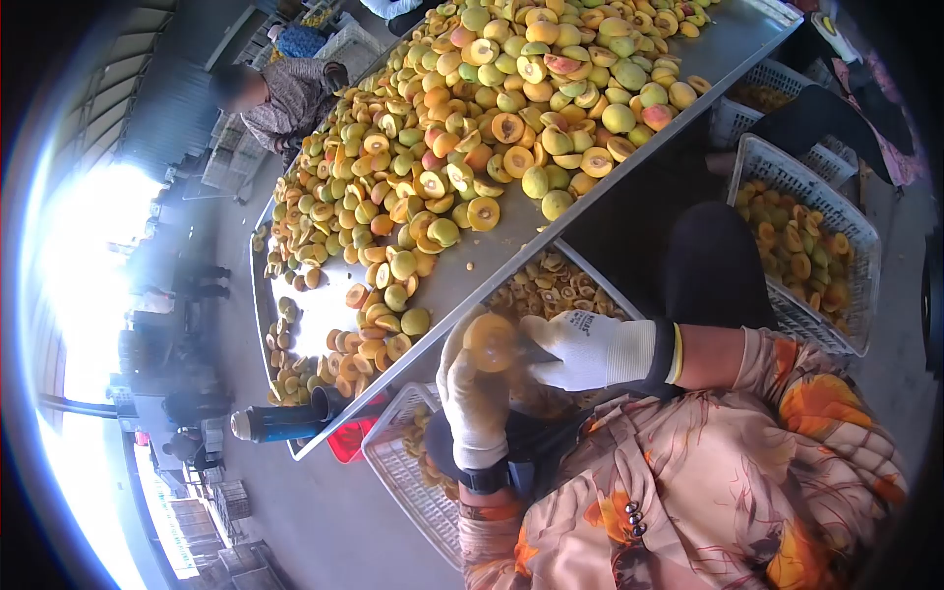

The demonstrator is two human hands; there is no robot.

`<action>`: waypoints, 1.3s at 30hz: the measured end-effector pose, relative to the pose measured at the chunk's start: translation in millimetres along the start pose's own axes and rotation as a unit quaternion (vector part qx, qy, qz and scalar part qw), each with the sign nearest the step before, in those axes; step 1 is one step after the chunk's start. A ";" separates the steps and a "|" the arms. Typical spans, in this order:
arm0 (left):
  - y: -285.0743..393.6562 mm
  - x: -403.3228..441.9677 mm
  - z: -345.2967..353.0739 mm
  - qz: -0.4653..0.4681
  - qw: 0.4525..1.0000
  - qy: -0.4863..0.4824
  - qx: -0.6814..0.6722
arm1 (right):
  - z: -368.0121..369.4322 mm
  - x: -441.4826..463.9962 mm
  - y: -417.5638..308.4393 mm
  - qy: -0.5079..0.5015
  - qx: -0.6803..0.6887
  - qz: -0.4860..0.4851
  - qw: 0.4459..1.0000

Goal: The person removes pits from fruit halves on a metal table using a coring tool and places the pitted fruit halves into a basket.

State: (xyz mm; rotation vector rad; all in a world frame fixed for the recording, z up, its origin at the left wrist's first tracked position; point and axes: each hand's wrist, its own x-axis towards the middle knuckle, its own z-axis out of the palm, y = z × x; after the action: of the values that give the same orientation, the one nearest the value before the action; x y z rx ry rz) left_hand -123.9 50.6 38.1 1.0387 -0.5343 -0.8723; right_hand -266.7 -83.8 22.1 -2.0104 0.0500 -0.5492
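Left hand (474,398) grips peach half (489,342) just beside desk (492,258); right hand (590,344) close by, grip blurred, cannot tell. White crate (811,187) at right: cut peaches (795,246). Lower-left crate (403,482), partly hidden: fruit pieces (421,417)

- Dark print (582,320) stands on the back of the white glove (615,351) on the right hand (570,350), toward 3 o'clock from the centre; its characters are too small and blurred to read.
- Elsewhere, no words, brands, numbers or signs are legible.
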 end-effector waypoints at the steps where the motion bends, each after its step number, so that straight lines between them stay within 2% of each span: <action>1: -3.2 -3.1 4.3 0.015 1.000 0.009 0.017 | 1.4 -2.5 -0.4 -0.002 0.009 0.016 1.000; 7: -12.9 -16.9 35.0 0.096 0.980 0.103 0.144 | 8.9 -13.3 -0.6 -0.009 -0.044 0.032 0.998; 11: -10.1 -14.9 26.4 0.123 0.960 0.081 0.236 | -1.0 -14.4 -5.1 -0.060 -0.060 0.057 0.995; 14: -6.4 -8.2 13.2 0.080 0.951 0.029 0.297 | -22.5 -12.9 -28.0 -0.124 -0.078 0.125 0.981; 17: 9.1 4.2 11.9 0.038 0.886 -0.106 0.451 | -38.7 -5.4 -24.8 -0.248 -0.036 0.163 0.954; 18: -3.0 10.2 -5.5 0.032 0.898 -0.125 0.421 | -39.0 -2.9 -22.2 -0.261 -0.001 0.195 0.946; 21: -10.8 8.2 1.5 -0.060 0.975 0.034 0.211 | -15.2 -7.0 11.4 -0.180 0.073 0.136 0.971; 24: -38.6 0.0 16.0 0.080 0.981 0.091 0.149 | 4.0 -7.4 18.4 -0.071 0.153 0.058 0.984; 25: -44.8 -3.1 20.6 0.126 0.979 0.110 0.120 | 8.5 -7.0 20.9 -0.103 0.171 0.089 0.976; 27: -48.8 -2.6 24.4 0.125 0.971 0.158 0.128 | 19.2 -8.3 22.1 -0.172 0.208 0.156 0.950; 29: -49.9 -1.6 22.4 0.105 0.970 0.188 0.113 | 20.1 -5.5 20.9 -0.245 0.232 0.307 0.890; 31: -49.5 1.1 16.7 0.062 0.975 0.196 0.079 | -5.5 7.4 -7.8 -0.308 0.244 0.406 0.825; 34: -50.5 2.1 18.9 0.057 0.976 0.205 0.037 | 1.2 1.5 5.9 -0.284 0.260 0.330 0.862; 36: -52.2 2.4 15.5 0.057 0.974 0.209 0.064 | 19.5 1.6 31.4 -0.229 0.169 0.153 0.946; 38: -52.1 3.2 13.3 0.054 0.974 0.205 0.074 | 22.6 -2.1 46.0 -0.254 0.135 0.161 0.944; 39: -50.3 4.0 14.4 0.050 0.976 0.200 0.071 | -4.6 12.8 13.7 -0.306 0.148 0.258 0.904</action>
State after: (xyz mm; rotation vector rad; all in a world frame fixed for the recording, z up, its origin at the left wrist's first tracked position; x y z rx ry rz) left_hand -150.5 28.2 -1.2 1.2694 -0.3082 -0.5206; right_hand -254.5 -97.8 16.9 -1.6916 0.1042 0.4012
